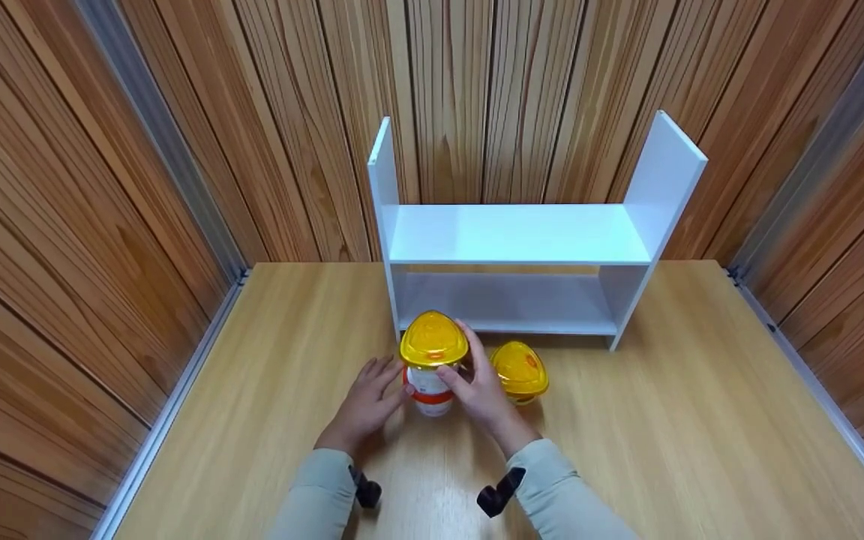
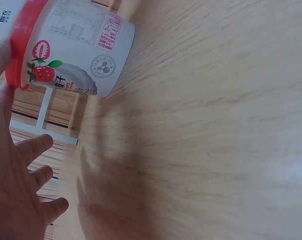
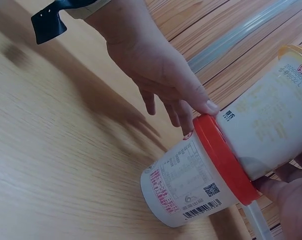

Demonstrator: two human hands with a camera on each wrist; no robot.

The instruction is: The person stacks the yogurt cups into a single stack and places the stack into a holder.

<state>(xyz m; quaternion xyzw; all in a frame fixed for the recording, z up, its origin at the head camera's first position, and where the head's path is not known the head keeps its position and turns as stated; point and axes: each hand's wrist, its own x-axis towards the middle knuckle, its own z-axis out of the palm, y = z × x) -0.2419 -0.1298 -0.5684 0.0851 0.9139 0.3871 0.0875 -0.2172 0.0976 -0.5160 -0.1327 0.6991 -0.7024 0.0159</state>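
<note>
A white cup (image 3: 268,120) with a domed yellow lid (image 1: 434,343) stands on top of a lower white cup (image 2: 81,45) with a red lid (image 3: 223,155) and strawberry pictures. The two make an upright stack on the table, in front of the shelf. My right hand (image 1: 488,390) holds the upper cup from the right, its thumb across the front. On the left side, my left hand (image 1: 364,401) has its thumb at the red lid, the other fingers spread loosely. Just right of my right hand is another yellow-lidded container (image 1: 520,369), its lower part mostly hidden.
Behind the stack is a white two-level shelf (image 1: 518,232) with tall side panels. The wooden table (image 1: 702,420) extends to both sides. Wood-plank walls (image 1: 447,97) enclose the back and sides, with metal strips along the edges.
</note>
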